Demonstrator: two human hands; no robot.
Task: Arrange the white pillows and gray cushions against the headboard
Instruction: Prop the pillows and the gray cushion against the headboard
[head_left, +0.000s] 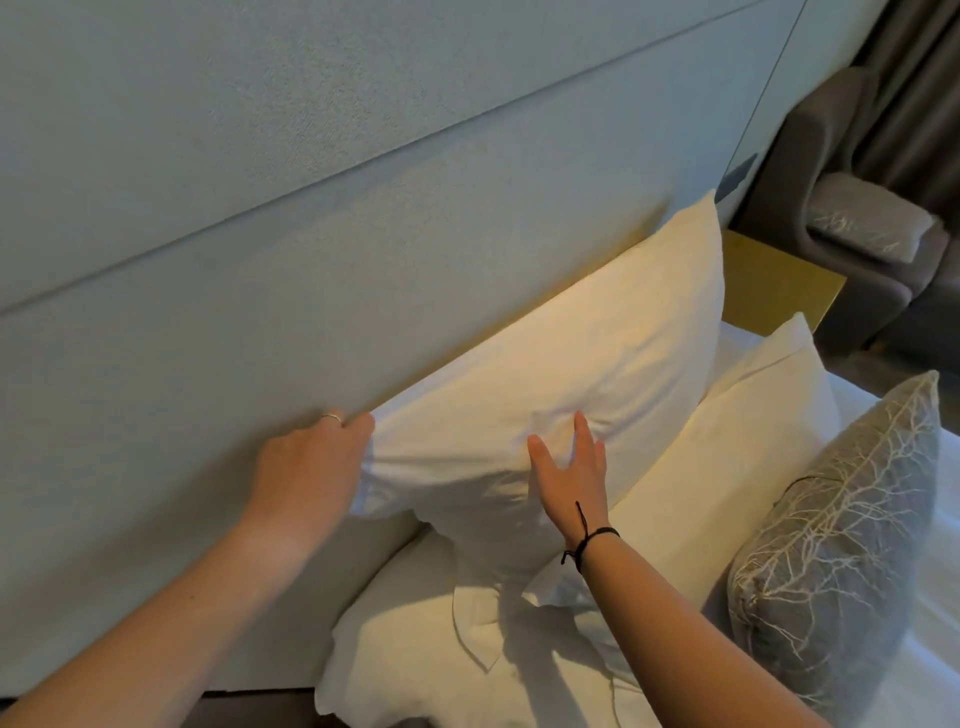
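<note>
A large white pillow (587, 353) leans upright against the pale fabric headboard (260, 260). My left hand (311, 462) grips its top left corner by the headboard. My right hand (571, 473) lies flat on the pillow's front with fingers spread, pressing it. A second white pillow (737, 447) rests in front of it to the right. Another white pillow (431, 649) lies flat below my hands. A gray cushion (841, 545) with a pale branch pattern stands tilted at the right.
A yellow-topped bedside table (774, 291) stands beyond the pillows. Behind it is a gray armchair (810, 171) holding another patterned gray cushion (867, 218), with dark curtains (919, 93) at the far right. White bed linen (924, 665) covers the mattress.
</note>
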